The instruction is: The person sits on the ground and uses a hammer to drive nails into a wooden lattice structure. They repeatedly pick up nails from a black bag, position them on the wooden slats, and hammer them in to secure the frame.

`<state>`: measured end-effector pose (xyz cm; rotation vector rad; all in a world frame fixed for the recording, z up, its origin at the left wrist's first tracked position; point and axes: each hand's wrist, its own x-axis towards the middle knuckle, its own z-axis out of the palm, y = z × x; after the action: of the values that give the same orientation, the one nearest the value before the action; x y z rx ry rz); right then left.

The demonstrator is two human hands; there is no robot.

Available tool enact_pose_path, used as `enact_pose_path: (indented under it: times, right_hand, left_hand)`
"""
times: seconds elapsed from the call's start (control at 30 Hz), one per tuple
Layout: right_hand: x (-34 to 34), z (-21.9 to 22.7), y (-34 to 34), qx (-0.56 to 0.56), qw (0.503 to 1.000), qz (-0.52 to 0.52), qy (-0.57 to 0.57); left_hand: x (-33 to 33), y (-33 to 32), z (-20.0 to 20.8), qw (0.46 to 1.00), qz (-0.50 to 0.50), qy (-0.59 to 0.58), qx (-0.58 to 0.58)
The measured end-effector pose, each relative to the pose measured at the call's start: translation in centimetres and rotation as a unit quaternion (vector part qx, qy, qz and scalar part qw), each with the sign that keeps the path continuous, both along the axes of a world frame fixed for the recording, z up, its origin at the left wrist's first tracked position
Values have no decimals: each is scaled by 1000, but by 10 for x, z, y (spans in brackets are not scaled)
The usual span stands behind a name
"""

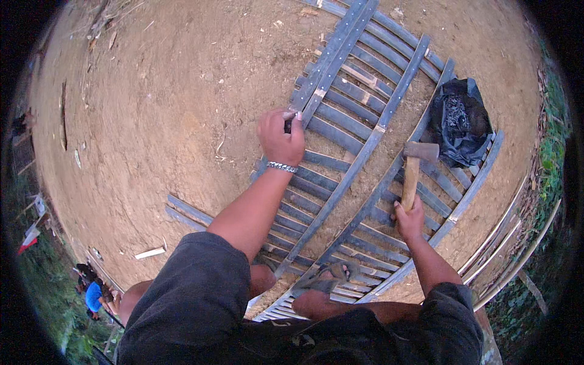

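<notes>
My right hand (pixel 410 218) grips the wooden handle of a hammer (pixel 412 181), whose dark, blocky head is raised over the slats. My left hand (pixel 281 139), with a chain bracelet at the wrist, is closed at the end of a long grey strip (pixel 316 91) studded with nail heads. Whatever is between its thumb and fingers is too small to make out. Under both hands lies a grey slatted panel (pixel 347 125), with narrow crosspieces fixed to long rails. A black plastic bag (pixel 453 125), open at the top and holding many loose nails (pixel 455 114), rests beside the hammer head.
Packed brown earth (pixel 152 109) surrounds the panel. My sandalled foot (pixel 325 277) is among the slats. Two loose grey strips (pixel 188 210) and a pale offcut (pixel 150 252) lie left. Long poles (pixel 517 258) line the right edge. A person in blue (pixel 93 297) is far left.
</notes>
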<state>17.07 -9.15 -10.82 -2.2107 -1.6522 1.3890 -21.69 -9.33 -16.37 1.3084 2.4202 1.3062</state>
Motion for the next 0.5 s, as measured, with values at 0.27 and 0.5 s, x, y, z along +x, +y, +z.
enact_pose_path:
  times: [0.27,0.5]
  right_hand:
    - [-64,41,1,8,986,159,43]
    - [-110,23,-5,29,978,166,125]
  left_hand:
    - [-4,-1,3,999,-31,-7,-2]
    - [-6,-1,4,999,-24,-27,-24]
